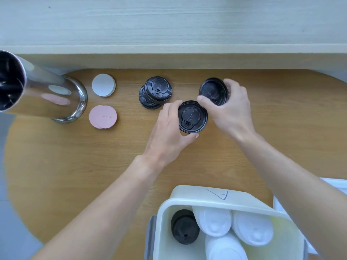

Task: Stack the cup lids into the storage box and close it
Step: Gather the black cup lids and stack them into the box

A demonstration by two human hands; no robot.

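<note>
on the wooden table (56, 166) our left hand (167, 132) grips a black lid (192, 117), right hand (231, 109) pinches another lid (213, 91) (tilted); storage box (216, 202) near, open.

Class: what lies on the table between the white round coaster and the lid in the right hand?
A stack of black lids, seen in the head view, between the white coaster and the right hand's lid.

- Table (56, 166): wood-grain surface, matt, smooth.
- Black lids (192, 117): moulded plastic, slight sheen, embossed lettering.
- White lids (252, 229) in the box: plastic, smooth, softly glossy.
- Box (206, 201): pale plastic, matt, with pen marks.
- Cylinder (56, 98): polished metal, mirror-bright, reflecting the discs.
- White disc (103, 85) and pink discs (102, 116): matt, paper-like.
</note>
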